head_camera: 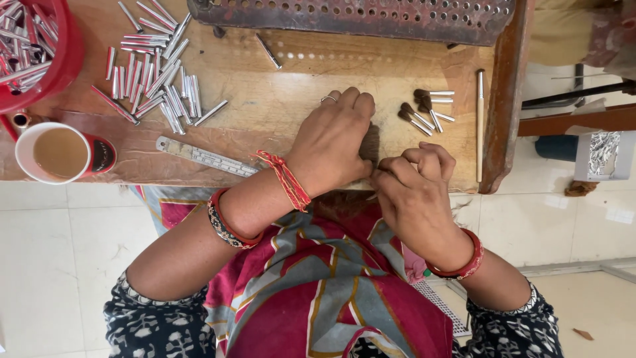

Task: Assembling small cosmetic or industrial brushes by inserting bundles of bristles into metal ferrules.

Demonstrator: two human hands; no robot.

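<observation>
At the desk (278,99) front edge: both hands work one dark tuft of bristle (371,149).
Left hand (331,149): lies palm down over the tuft, fingers bent, pressing it to the wood; grip narrow, hand covers most of the tuft.
Right hand (414,192): fingers curled, tips pinched at the tuft's near end; whether hairs sit inside the pinch cannot be told.
Tuft position: between the two hands, under the left fingertips, touching the right fingertips.
Method, as judged: keep the left palm flat and steady so the hairs stay aligned; draw small, even amounts with the right pinch.
Finished brushes (424,109): lie just beyond the right hand, dark heads toward the left.
Ferrules (156,73): loose metal tubes, far left of the hands.
Ruler (205,157): beside the left wrist.
Cup (59,154): at the left edge, well apart.
</observation>
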